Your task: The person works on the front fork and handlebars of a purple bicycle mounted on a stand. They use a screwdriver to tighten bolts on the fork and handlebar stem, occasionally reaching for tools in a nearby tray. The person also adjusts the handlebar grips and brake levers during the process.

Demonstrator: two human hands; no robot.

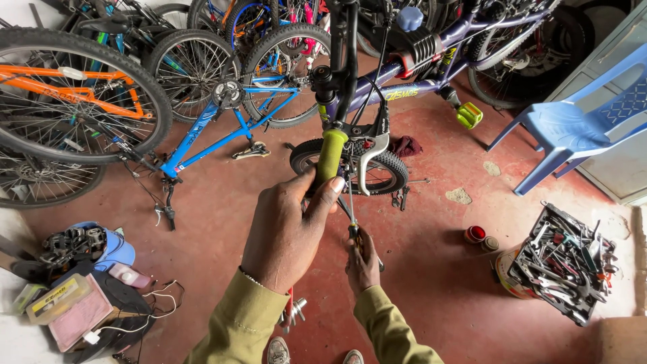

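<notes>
Right now my left hand [286,232] has its fingers clenched around the near end of the green handlebar grip [330,156], thumb pressed against its side. The grip sits at the centre of the scene, on the handlebar of a purple bicycle [431,74] that is tipped toward me, with a silver brake lever [369,160] just to the right of the grip. My right hand [362,264] is lower and nearer, its fingers closed on the handle of a screwdriver [353,219], whose thin shaft runs up toward the end of the grip. I cannot tell whether the tip touches it.

Both of my sleeves are olive-coloured. Below the grip, farther off, stands a small knobbly black tyre [350,162] on the red floor [431,283]. To the left a blue bicycle frame [222,135] leans, and farther left an orange bicycle [67,87] with a large wheel. At the far right is a blue plastic chair [573,128]. Near right, a tray of tools [563,263] rests on the floor, with two small tins [480,238] just to its left. At the near left lies a heap of bags and boxes [81,296] with a white cable trailing over them.
</notes>
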